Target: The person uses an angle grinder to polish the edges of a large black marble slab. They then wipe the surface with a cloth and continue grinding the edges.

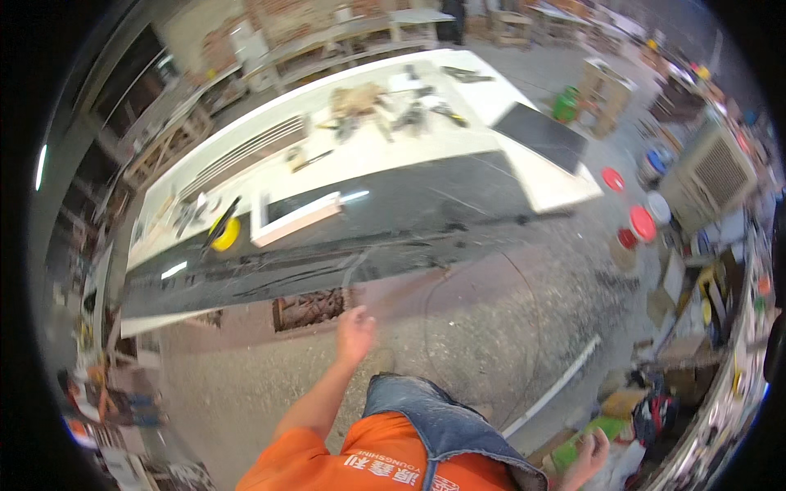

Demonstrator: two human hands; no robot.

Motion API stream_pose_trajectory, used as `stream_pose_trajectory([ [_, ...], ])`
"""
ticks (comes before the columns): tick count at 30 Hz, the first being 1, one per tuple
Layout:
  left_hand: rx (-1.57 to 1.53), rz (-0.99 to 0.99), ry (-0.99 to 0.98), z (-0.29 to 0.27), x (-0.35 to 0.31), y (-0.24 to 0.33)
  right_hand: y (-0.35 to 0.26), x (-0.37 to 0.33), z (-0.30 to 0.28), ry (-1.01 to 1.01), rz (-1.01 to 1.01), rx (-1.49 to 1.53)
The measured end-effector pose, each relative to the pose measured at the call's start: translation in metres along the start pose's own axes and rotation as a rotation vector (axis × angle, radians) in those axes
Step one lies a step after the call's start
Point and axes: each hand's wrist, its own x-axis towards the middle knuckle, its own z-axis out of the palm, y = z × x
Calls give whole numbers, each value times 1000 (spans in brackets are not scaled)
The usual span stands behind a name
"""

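Hanging near glossy, streaked black slab (426,200), left hand (356,334): grip released; right hand (588,460) likewise.

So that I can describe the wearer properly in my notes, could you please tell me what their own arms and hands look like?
Both the left hand and right hand look ungloved. The left arm wears a short, plain orange sleeve, leaving the forearm bare; the right sleeve cannot be made out. No cables or markings show on either arm.
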Motion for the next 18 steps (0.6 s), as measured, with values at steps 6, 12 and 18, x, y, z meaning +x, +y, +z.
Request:
stream_pose_trajectory([
  [6,-542,-756,743,-177,63,-179,-59,-65,259,-466,197,246],
  [12,-790,-861,1013,-287,95,-336,-105,-109,413,-648,463,118],
  [18,-1114,-934,954,-324,143,-351,-118,-108,508,-727,613,51],
])
